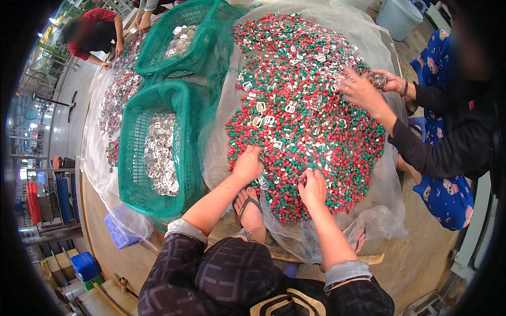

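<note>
My left hand (249,165) is closed at the near left edge of a wide heap of small red, green and white pieces (316,137). Grey metal shows at its fingertips, but what it grips is unclear. My right hand (314,188) has thumb and fingers drawn together over the heap's near part; anything between them is hidden. Flat metal buckles (290,107) lie scattered among the pieces, and a few sit just below my left hand. To the left stands a green mesh-lined basket (125,181) holding many metal buckles (161,158).
A second green basket (141,63) with metal pieces stands behind the first. White netting (215,158) lies under the heap. At right, a co-worker's hands (369,95) work over it; another person (95,31) bends over more pieces at far left. A pale bucket (399,21) stands far right.
</note>
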Tool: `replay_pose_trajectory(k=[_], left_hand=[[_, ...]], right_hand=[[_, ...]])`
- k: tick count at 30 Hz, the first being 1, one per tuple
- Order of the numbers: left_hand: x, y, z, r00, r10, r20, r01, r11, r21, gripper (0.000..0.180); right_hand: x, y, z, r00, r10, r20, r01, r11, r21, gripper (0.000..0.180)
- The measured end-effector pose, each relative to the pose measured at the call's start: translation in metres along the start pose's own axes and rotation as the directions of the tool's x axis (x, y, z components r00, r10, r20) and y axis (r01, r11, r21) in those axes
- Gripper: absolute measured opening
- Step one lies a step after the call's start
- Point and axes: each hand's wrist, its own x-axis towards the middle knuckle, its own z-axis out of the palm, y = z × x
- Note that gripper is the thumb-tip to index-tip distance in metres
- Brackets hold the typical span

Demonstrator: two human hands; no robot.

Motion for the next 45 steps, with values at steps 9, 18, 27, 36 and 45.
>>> replay_pose_trajectory(k=[9, 18, 27, 36, 45], left_hand=[[0.029, 0.021, -0.012, 0.991, 0.134, -0.024, -0.135, 0.989, -0.061, 0.046], [0.002, 0.068, -0.019, 0.911, 0.317, 0.265, -0.243, 0.930, -0.276, 0.052], [0.038, 0.052, -0.011, 0.944, 0.299, 0.141, -0.287, 0.952, -0.104, 0.032], [0.045, 0.072, 0.003, 0.844, 0.512, 0.158, -0.521, 0.853, 0.016, 0.024], [0.020, 0.050, -0.011, 0.930, 0.131, 0.343, 0.107, 0.797, -0.595, 0.022]], right_hand=[[0.019, 0.023, -0.016, 0.972, 0.218, -0.084, -0.182, 0.932, 0.315, 0.036], [0.026, 0.022, -0.010, 0.801, 0.471, 0.369, -0.524, 0.257, 0.812, 0.007], [0.025, 0.020, -0.010, 0.929, 0.320, 0.186, -0.358, 0.648, 0.672, 0.023], [0.020, 0.021, -0.019, 0.985, 0.115, 0.128, -0.140, 0.969, 0.205, 0.024], [0.028, 0.032, -0.020, 0.868, 0.260, 0.423, -0.496, 0.418, 0.761, 0.007]])
